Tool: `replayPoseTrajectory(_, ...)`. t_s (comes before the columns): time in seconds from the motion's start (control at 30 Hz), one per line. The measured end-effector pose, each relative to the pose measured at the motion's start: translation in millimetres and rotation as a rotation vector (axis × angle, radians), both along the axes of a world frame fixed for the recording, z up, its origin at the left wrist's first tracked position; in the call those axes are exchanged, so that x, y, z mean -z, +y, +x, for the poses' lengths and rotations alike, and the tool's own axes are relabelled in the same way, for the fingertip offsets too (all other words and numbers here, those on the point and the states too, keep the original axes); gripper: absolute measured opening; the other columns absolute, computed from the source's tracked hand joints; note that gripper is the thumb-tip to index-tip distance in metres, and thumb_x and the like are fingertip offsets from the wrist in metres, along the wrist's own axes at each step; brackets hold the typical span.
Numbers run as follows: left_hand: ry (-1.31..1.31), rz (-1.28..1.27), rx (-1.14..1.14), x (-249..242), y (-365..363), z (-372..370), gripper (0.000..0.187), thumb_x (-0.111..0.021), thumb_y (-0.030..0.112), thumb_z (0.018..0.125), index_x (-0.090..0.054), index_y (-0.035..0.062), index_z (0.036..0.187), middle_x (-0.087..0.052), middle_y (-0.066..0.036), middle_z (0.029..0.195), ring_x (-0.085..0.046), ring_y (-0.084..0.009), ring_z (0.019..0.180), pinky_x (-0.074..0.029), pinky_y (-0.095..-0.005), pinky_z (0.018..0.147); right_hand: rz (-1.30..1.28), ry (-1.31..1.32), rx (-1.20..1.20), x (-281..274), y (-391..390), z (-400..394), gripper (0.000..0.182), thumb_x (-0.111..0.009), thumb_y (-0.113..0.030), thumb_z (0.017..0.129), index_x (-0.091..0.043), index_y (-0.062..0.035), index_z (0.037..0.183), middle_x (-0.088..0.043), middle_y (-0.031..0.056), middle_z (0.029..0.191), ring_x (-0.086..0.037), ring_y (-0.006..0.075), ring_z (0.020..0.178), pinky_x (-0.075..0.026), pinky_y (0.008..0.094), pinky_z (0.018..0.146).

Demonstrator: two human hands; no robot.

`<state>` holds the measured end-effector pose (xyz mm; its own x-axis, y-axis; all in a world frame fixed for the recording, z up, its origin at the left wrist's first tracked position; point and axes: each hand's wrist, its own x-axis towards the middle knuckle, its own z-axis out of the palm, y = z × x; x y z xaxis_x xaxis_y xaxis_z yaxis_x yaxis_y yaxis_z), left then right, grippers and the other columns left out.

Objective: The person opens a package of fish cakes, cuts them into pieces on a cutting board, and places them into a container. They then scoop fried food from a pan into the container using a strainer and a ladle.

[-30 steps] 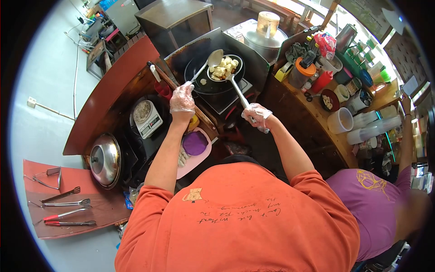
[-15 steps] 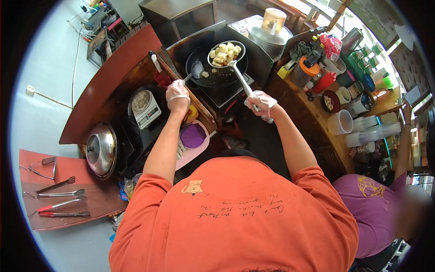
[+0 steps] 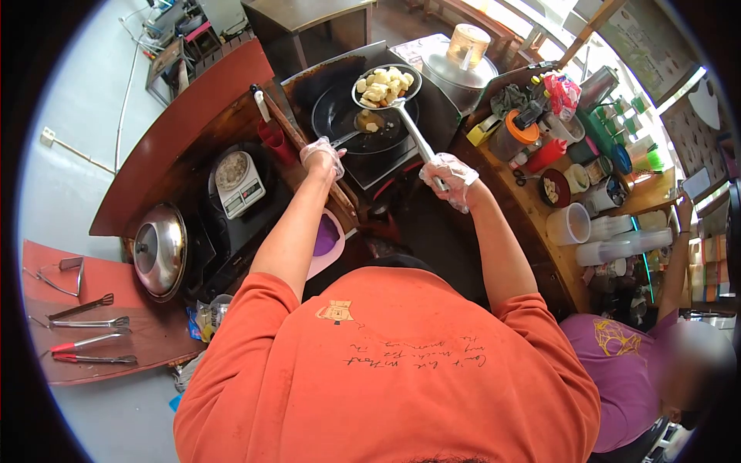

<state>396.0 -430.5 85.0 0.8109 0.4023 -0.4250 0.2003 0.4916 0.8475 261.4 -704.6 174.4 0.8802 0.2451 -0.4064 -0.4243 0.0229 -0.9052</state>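
My left hand (image 3: 323, 160), in a clear plastic glove, is closed round the handle of a ladle (image 3: 368, 122). The ladle's bowl is low in a dark wok (image 3: 328, 116), with a pale piece of food at it. My right hand (image 3: 450, 181), gloved too, grips the long metal handle of a round strainer (image 3: 417, 133). Pale yellow chunks of food (image 3: 384, 86) fill the strainer, which is held above the wok.
Left of me are a kitchen scale (image 3: 244, 190), a domed lid (image 3: 160, 251) and several tongs (image 3: 93, 324). A large lidded pot (image 3: 460, 69) stands beyond the wok. Containers crowd the wooden counter (image 3: 532, 202) at right, where a person in purple (image 3: 610, 378) reaches out.
My left hand has moved right and the ladle has gone from the wok's left side towards its middle. The strainer stays above the wok in my right hand. The view has shifted slightly.
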Motion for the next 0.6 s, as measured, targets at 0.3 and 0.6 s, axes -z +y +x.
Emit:
replayPoseTrajectory(0.3,0.047,-0.242,-0.102,41.5,-25.7,37.5,0.011,-0.059,0.005,0.091,-0.062,-0.0041,0.097,-0.058,-0.011,0.085,-0.058,-0.0210,0.058,-0.064,-0.0388,0.059,-0.288,0.050,-0.027,-10.5,-18.7,-22.8,0.021,-0.064,-0.026,0.070,-0.058,-0.0064,0.073,-0.052,0.0027,0.068,-0.050,0.0151,0.061,-0.041,0.0313,0.048)
replayPoseTrajectory(0.6,0.007,-0.252,-0.137,35.0,-14.4,47.1,0.014,-0.057,0.007,0.091,-0.058,0.0052,0.077,-0.051,-0.003,0.061,-0.050,-0.0157,0.045,-0.061,-0.0370,0.056,-0.307,-0.084,-0.268,35.2,-35.1,-21.9,0.023,-0.071,-0.005,0.059,-0.057,-0.0094,0.076,-0.058,0.0060,0.078,-0.060,0.0277,0.076,-0.049,0.0377,0.063)
